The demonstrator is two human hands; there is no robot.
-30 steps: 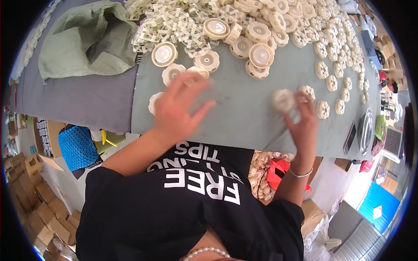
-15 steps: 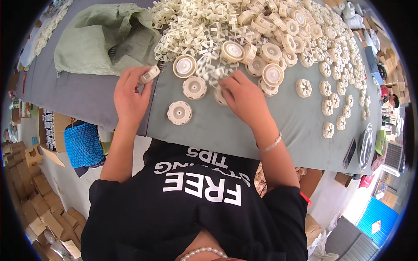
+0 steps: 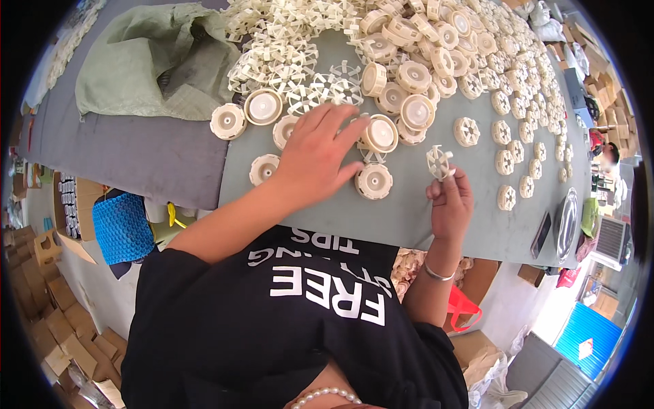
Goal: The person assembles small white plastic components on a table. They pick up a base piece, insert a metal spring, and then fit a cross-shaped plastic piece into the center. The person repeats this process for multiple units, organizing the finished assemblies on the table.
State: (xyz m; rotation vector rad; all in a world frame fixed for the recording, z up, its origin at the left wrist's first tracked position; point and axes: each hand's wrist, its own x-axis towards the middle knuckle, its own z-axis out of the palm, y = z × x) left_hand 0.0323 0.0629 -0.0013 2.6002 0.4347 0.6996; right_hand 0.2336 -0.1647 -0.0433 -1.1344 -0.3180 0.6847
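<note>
Left hand (image 3: 317,160): spread, seemingly empty; round cap (image 3: 379,133) lay at 3 o'clock
Right hand (image 3: 451,204): pinched spoked insert (image 3: 439,162)
Pickup: apparently underway, needed left grip

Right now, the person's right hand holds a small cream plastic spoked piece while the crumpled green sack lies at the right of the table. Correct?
No: the head view shows the sack at the table's left; the right hand does hold the spoked piece.

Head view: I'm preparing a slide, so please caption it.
Right hand holds a spoked cream piece; left hand spreads beside round cream parts.
</note>
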